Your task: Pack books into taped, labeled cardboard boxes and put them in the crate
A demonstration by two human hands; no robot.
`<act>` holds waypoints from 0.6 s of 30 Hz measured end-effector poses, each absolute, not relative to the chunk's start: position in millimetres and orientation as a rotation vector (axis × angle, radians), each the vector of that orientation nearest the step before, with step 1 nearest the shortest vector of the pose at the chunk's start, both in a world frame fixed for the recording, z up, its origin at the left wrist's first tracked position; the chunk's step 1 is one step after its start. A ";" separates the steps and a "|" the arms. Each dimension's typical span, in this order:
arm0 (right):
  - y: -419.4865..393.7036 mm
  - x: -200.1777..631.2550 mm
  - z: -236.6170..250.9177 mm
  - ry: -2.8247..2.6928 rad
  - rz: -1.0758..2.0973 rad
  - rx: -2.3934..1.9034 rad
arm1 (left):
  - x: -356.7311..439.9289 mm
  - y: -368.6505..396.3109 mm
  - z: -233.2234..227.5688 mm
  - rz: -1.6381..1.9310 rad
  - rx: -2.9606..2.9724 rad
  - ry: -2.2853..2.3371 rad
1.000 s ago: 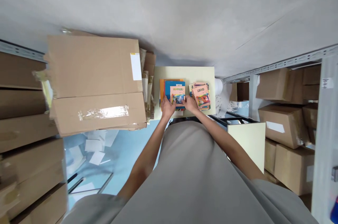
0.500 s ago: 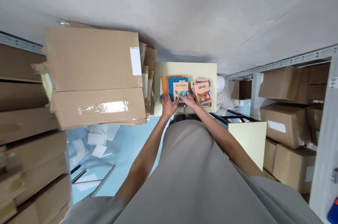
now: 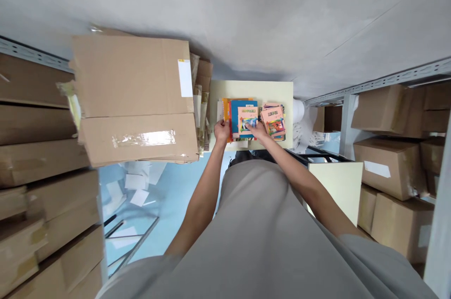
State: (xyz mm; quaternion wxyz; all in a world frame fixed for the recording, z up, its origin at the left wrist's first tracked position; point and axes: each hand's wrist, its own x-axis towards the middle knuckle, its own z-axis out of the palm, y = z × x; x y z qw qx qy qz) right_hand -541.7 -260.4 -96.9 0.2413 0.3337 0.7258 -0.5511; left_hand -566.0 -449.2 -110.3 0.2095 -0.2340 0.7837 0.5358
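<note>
Two piles of thin books lie side by side on a pale cream tabletop (image 3: 246,88). In the left pile, a pink book with a colourful picture (image 3: 247,114) rests over a blue book (image 3: 234,120), and orange and red covers stick out on the left. My right hand (image 3: 259,130) grips the pink book's lower right side, thumb on its cover. My left hand (image 3: 221,131) is curled closed at the pile's left edge, beside an orange book (image 3: 226,111); what its fingertips pinch is hidden. Another pink book (image 3: 274,123) tops the right pile, close to my right hand.
Flattened cardboard boxes (image 3: 137,78) are stacked high left of the tabletop. Shelves with cartons (image 3: 384,163) stand on the right, and more cartons (image 3: 45,163) at far left. A white roll (image 3: 298,110) sits by the table's right edge. Paper sheets (image 3: 139,197) litter the blue floor.
My left hand has drawn in from spread fingers on the pile's lower left to a closed grip at its left edge. My right hand stays on the pink book. The view has shifted slightly.
</note>
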 end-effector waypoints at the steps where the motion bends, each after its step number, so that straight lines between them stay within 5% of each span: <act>1: -258.3 -540.5 -95.2 1.980 -1.520 0.914 | -567.7 -448.8 -107.2 1.443 -0.716 2.205; 18: -265.7 -546.2 -51.8 1.408 -2.135 0.724 | -571.9 -492.4 22.0 1.493 -0.511 2.671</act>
